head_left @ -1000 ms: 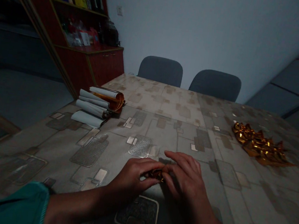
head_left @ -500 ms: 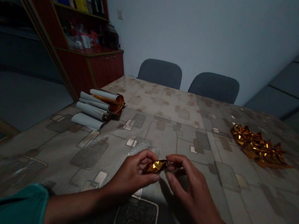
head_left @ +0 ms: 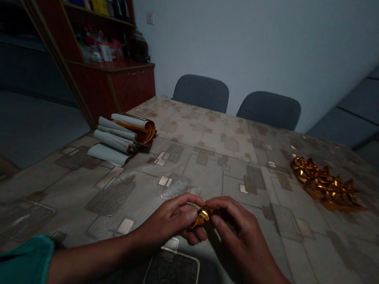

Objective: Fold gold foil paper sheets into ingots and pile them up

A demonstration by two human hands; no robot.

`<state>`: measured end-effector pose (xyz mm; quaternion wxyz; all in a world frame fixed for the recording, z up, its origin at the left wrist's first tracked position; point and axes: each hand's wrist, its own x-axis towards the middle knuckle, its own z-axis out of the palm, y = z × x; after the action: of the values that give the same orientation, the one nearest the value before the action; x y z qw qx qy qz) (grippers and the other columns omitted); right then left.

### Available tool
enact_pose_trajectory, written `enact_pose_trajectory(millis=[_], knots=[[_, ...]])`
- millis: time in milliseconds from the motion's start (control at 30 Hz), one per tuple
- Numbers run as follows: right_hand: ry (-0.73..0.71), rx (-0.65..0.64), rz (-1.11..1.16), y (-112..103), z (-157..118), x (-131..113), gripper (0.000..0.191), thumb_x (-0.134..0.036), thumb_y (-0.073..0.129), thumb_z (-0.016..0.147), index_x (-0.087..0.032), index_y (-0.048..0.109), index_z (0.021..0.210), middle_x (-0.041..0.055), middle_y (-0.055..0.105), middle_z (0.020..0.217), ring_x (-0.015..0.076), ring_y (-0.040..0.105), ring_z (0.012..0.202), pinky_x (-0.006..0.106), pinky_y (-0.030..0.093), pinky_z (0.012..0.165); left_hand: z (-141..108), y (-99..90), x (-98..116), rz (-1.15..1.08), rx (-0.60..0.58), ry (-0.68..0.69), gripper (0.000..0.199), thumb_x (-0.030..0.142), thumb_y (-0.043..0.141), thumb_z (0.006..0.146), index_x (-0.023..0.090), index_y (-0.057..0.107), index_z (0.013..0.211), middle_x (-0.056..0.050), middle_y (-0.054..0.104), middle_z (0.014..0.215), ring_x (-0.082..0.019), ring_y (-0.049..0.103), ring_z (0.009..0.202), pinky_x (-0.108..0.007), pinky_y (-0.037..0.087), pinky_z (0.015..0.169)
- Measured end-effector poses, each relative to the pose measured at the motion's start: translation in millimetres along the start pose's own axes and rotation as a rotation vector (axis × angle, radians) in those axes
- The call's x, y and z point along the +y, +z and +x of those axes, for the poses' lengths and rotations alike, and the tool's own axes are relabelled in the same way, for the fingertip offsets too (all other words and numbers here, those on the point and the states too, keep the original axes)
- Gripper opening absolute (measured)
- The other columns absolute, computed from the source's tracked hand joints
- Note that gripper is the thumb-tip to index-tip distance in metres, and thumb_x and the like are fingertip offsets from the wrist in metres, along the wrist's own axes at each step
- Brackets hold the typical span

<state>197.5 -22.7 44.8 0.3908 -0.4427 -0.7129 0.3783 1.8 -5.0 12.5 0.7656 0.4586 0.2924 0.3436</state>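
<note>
my left hand point(head_left: 169, 220) and my right hand point(head_left: 245, 236) meet over a patterned vinyl tablecloth point(head_left: 206, 171), both clenched on a small crumpled piece of gold foil point(head_left: 204, 218). the foil sits between my hands, near the table's edge closest to me, pinched in my fingertips with part of it hidden behind them. my palms stay off it, which seems the better way to work such a thin sheet: light fingertip pressure should shape the creases without tearing them, and keeping the piece up in the light shows each fold. farther right lies a heap of similar gold foil pieces point(head_left: 324, 185). at left stands a stack of rolled pale papers point(head_left: 115, 140), one showing an orange-gold inner face. a teal sleeve point(head_left: 5, 264) covers my left arm. beyond the table are two grey chairs point(head_left: 201, 93) and a dark red cabinet point(head_left: 114, 82) holding books and bags.
</note>
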Motion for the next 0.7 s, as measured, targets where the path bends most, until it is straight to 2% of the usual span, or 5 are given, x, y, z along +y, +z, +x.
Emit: enact_pose_trajectory(millis=[67, 167, 300, 500, 700], knots=[[-0.022, -0.007, -0.023, 0.3, 0.0, -1.3, 0.017, -0.019, 0.051, 0.094, -0.023, 0.066, 0.098, 0.0039, 0.068, 0.094, 0.0193, 0.063, 0.087, 0.035, 0.047, 0.077, 0.4, -0.4, 0.9, -0.030, 0.005, -0.028, 0.039, 0.047, 0.065, 0.089, 0.016, 0.054, 0.110, -0.009, 0.068, 0.093, -0.021, 0.070, 0.082, -0.031, 0.053, 0.070], [-0.014, -0.005, -0.037, 5.3, -0.9, -0.2, 0.015, -0.020, 0.053, 0.092, -0.023, 0.066, 0.100, 0.0040, 0.068, 0.094, 0.0188, 0.063, 0.084, 0.034, 0.046, 0.074, 2.0, -0.4, -3.9, -0.040, 0.021, -0.053, 0.043, 0.044, 0.074, 0.082, 0.017, 0.052, 0.107, -0.008, 0.069, 0.093, -0.021, 0.071, 0.081, -0.030, 0.054, 0.069], [-0.010, 0.020, -0.078, 14.7, -1.8, 2.7, 0.016, -0.016, 0.057, 0.085, -0.021, 0.064, 0.098, 0.0031, 0.066, 0.090, 0.0167, 0.061, 0.077, 0.031, 0.046, 0.068, 5.1, 1.7, -12.5, -0.030, 0.095, -0.061, 0.049, 0.045, 0.081, 0.074, 0.018, 0.051, 0.101, -0.005, 0.069, 0.085, -0.017, 0.068, 0.069, -0.028, 0.054, 0.062], [0.014, 0.092, -0.178, 24.5, -1.1, 2.9, 0.023, -0.010, 0.054, 0.077, -0.020, 0.063, 0.096, 0.0017, 0.066, 0.080, 0.0147, 0.059, 0.064, 0.028, 0.044, 0.059, 7.3, 10.1, -8.0, 0.002, 0.161, -0.096, 0.045, 0.032, 0.084, 0.066, 0.019, 0.047, 0.088, -0.001, 0.067, 0.077, -0.014, 0.066, 0.062, -0.024, 0.053, 0.055], [0.012, 0.111, -0.207, 30.3, -1.9, 1.2, 0.025, -0.010, 0.051, 0.075, -0.021, 0.062, 0.095, 0.0024, 0.066, 0.082, 0.0159, 0.060, 0.066, 0.029, 0.045, 0.061, 8.2, 13.7, -10.7, -0.017, 0.214, -0.085, 0.045, 0.023, 0.082, 0.063, 0.020, 0.044, 0.085, 0.001, 0.067, 0.075, -0.012, 0.064, 0.057, -0.021, 0.051, 0.051]])
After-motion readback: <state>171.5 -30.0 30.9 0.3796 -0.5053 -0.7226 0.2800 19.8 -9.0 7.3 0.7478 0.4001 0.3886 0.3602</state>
